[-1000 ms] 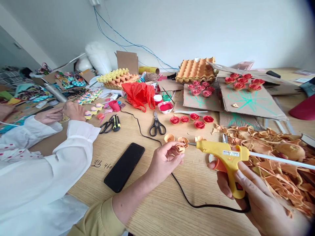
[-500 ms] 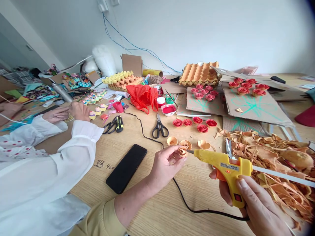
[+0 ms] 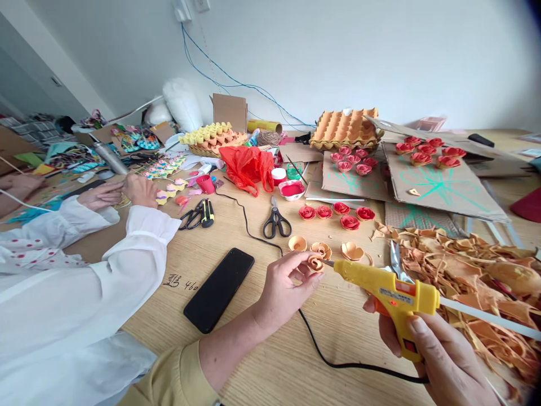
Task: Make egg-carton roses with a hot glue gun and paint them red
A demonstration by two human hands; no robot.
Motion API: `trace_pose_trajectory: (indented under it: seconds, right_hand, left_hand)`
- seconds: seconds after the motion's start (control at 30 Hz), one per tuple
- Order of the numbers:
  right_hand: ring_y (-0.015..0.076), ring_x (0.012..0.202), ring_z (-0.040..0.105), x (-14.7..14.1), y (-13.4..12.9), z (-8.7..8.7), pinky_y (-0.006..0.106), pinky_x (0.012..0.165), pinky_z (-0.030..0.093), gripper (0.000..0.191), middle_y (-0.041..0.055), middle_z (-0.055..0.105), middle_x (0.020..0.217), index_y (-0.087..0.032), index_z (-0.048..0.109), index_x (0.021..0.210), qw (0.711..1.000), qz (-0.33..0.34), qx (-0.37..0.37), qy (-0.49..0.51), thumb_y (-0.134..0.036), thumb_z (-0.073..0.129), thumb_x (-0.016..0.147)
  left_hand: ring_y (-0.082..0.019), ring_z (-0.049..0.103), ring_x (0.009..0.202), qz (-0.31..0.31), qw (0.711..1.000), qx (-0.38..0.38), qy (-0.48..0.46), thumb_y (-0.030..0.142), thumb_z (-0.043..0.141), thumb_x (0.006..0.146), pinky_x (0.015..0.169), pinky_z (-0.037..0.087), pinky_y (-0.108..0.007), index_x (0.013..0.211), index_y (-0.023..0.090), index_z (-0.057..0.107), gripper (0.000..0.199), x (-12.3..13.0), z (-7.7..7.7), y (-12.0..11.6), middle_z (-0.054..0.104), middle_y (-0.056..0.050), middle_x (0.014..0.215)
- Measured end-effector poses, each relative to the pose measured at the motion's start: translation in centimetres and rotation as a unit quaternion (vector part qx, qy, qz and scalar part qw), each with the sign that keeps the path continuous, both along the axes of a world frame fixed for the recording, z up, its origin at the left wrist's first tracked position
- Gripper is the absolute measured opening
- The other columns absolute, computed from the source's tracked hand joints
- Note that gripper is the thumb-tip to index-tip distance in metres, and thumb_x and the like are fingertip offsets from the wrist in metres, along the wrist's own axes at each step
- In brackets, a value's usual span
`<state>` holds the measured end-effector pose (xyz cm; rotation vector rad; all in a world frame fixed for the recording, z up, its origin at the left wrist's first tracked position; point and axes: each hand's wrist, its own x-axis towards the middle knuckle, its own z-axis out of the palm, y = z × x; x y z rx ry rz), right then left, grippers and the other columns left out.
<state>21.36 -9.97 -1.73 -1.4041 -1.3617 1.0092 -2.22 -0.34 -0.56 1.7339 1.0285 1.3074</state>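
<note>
Two bare hands work up over the wooden counter [image 3: 270, 378]. The left hand [image 3: 285, 293] has its grip pinching a little tan curled rose [image 3: 315, 263] between thumb and fingers. The right hand [image 3: 448, 347] has its grip wrapped around the handle of a yellow glue gun [image 3: 391, 287]. The gun's thin metal tip [image 3: 328, 263] points left, right at the rose's edge; I cannot tell if they touch. A long white glue stick [image 3: 490, 318] pokes out the back, over a big pile of tan scraps [image 3: 477, 265] that crowds the right side.

Bare wood shows below the rose, between the two hands, but the black cord [image 3: 333, 365] bends across it. A black phone [image 3: 218, 290] lies to the left of the left hand. Just past the rose sit a tan cup [image 3: 297, 243], a tan flower [image 3: 321, 250] and an open tan flower [image 3: 352, 251]. Five red roses [image 3: 350, 222] sit behind those, with black scissors [image 3: 276, 221] to their left. Silver scissors [image 3: 396, 260] lie by the edge of the pile. A person's white sleeve [image 3: 139, 254] fills the left side.
</note>
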Motion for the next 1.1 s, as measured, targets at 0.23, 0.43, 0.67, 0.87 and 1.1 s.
trace_pose_trajectory:
  seconds: [0.23, 0.43, 0.67, 0.87, 1.1]
  right_hand:
    - [0.0180, 0.060, 0.054, 0.5, -0.2, -1.1, 0.028, 0.058, 0.047, 0.036, 0.0023, 0.059, 0.066, -0.025, 0.073, 0.097, 1.000, -0.002, 0.005, 0.010, -0.053, 0.051, 0.101]
    - [0.0167, 0.058, 0.053, 0.3, -0.1, -0.7, 0.027, 0.056, 0.048, 0.035, 0.0030, 0.064, 0.068, -0.026, 0.076, 0.102, 1.000, -0.003, 0.023, 0.002, -0.053, 0.052, 0.101]
    - [0.0157, 0.054, 0.055, 0.0, -0.1, -0.2, 0.026, 0.053, 0.049, 0.032, 0.0024, 0.066, 0.067, -0.028, 0.078, 0.104, 0.999, -0.007, 0.044, -0.010, -0.050, 0.055, 0.101]
    - [0.0179, 0.061, 0.061, 0.4, -0.2, -0.8, 0.025, 0.054, 0.051, 0.033, 0.0037, 0.068, 0.070, -0.025, 0.076, 0.106, 0.998, -0.001, 0.062, -0.021, -0.049, 0.054, 0.102]
    - [0.0157, 0.055, 0.062, -0.2, 0.1, 0.7, 0.022, 0.050, 0.053, 0.034, 0.0016, 0.064, 0.064, -0.024, 0.077, 0.102, 0.988, 0.010, 0.134, -0.076, -0.048, 0.052, 0.103]
  left_hand:
    - [-0.012, 0.070, 0.071, -0.004, 1.000, -0.010, -0.002, 0.012, 0.072, 0.081, 0.065, 0.059, -0.019, 0.096, 0.015, 0.074, 0.015, 0.1, 0.1, 0.0, 0.079, -0.006, 0.092]
    - [-0.011, 0.069, 0.071, -0.012, 1.000, -0.017, -0.010, 0.013, 0.072, 0.082, 0.065, 0.058, -0.017, 0.095, 0.014, 0.073, 0.013, 0.1, 0.3, -0.1, 0.077, -0.005, 0.090]
    - [-0.012, 0.070, 0.073, -0.014, 1.000, -0.020, -0.010, 0.012, 0.072, 0.082, 0.065, 0.058, -0.018, 0.098, 0.015, 0.073, 0.016, 0.0, 0.0, -0.1, 0.077, -0.005, 0.092]
    - [-0.012, 0.071, 0.075, -0.019, 1.000, -0.009, -0.007, 0.010, 0.071, 0.084, 0.067, 0.060, -0.019, 0.102, 0.015, 0.072, 0.019, 0.0, -0.2, -0.1, 0.077, -0.006, 0.094]
    - [-0.012, 0.070, 0.079, -0.028, 0.999, 0.020, -0.030, 0.013, 0.073, 0.085, 0.066, 0.064, -0.021, 0.106, 0.017, 0.075, 0.021, -0.2, -0.3, 0.1, 0.069, -0.008, 0.104]
